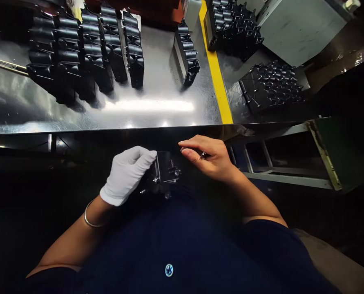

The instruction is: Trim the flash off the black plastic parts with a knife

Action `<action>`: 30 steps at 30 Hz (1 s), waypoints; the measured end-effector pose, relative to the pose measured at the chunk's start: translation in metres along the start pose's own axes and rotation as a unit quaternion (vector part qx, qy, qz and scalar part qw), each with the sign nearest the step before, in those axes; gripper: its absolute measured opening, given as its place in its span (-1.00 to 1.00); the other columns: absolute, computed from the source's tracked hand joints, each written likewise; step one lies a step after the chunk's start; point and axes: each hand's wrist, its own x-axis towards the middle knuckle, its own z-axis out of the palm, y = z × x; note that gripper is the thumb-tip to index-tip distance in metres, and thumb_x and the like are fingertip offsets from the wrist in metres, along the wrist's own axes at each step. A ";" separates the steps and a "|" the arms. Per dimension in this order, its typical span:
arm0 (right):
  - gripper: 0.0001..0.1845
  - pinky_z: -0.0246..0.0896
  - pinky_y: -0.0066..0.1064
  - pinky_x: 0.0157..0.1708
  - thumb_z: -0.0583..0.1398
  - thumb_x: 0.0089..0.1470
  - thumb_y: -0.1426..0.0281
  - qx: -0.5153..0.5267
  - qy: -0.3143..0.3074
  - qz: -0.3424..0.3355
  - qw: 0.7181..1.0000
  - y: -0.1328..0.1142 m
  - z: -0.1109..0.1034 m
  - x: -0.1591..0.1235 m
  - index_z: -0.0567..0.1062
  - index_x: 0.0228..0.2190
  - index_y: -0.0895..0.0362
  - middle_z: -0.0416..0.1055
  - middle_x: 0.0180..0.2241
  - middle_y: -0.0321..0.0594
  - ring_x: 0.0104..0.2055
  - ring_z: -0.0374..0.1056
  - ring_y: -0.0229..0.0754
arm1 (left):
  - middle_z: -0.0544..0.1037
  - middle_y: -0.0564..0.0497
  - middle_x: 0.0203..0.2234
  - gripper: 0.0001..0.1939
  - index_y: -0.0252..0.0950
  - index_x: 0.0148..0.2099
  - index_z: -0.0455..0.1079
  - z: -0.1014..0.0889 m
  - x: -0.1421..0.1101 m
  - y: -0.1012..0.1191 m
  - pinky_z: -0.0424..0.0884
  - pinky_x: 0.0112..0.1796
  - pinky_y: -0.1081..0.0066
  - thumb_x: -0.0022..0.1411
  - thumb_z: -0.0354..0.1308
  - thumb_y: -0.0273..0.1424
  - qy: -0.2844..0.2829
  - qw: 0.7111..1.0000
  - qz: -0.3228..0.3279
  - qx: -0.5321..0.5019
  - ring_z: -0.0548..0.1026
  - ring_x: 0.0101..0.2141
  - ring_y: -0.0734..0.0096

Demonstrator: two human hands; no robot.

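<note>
Left hand: gloved, pinching one black part
Right hand: curled round one metal piece, mostly hidden
Blocks left of stripe: six, back ends dim

A shiny silver metal counter is stretching across from 10 to 2 o'clock. Upright black ribbed blocks are standing in a row on it at 10 o'clock, and two thin pale metal rods are lying beside them, farther left. One separate black ribbed block is standing at 12. A flat yellow stripe is running down the counter at 1, with clustered black ribbed pieces sitting just right of it. At 2, a big grey box is resting behind another black cluster. A pale metal frame is standing below the counter, toward 3 to 4, beside a dark green panel.
</note>
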 end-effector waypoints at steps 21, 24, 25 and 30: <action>-0.61 0.17 -0.51 -0.47 0.12 0.24 0.08 0.064 0.068 0.151 0.984 0.010 0.026 -0.010 0.50 -0.24 0.15 0.41 -0.45 -0.31 -0.49 0.25 -0.37 | 0.34 0.10 -0.69 -0.64 -0.27 -0.61 0.38 0.005 -0.006 -0.004 0.19 -0.53 0.47 0.02 0.31 -0.15 -0.056 0.997 0.036 0.029 0.25 -0.60 0.50; -0.56 0.19 -0.52 -0.48 0.02 0.31 0.11 0.129 0.095 0.190 0.968 0.009 0.041 -0.021 0.49 -0.34 0.16 0.36 -0.52 -0.34 -0.52 0.25 -0.38 | 0.31 0.11 -0.70 -0.65 -0.27 -0.61 0.36 0.003 -0.001 -0.018 0.18 -0.54 0.46 0.03 0.29 -0.16 0.000 0.999 0.025 0.036 0.22 -0.60 0.50; -0.56 0.20 -0.52 -0.47 0.02 0.31 0.13 0.142 0.084 0.189 0.968 0.010 0.048 -0.025 0.49 -0.40 0.16 0.34 -0.54 -0.35 -0.54 0.24 -0.39 | 0.30 0.11 -0.69 -0.66 -0.27 -0.61 0.36 0.001 0.001 -0.023 0.18 -0.54 0.46 0.04 0.29 -0.17 0.012 0.999 0.020 0.044 0.22 -0.59 0.50; -0.58 0.27 -0.50 -0.43 0.07 0.29 0.21 0.108 0.055 0.151 0.981 0.012 0.071 -0.041 0.49 -0.49 0.17 0.41 -0.56 -0.31 -0.52 0.30 -0.36 | 0.26 0.12 -0.69 -0.65 -0.25 -0.61 0.31 -0.010 0.005 -0.037 0.19 -0.52 0.47 0.08 0.28 -0.23 0.032 0.996 0.006 0.085 0.21 -0.56 0.49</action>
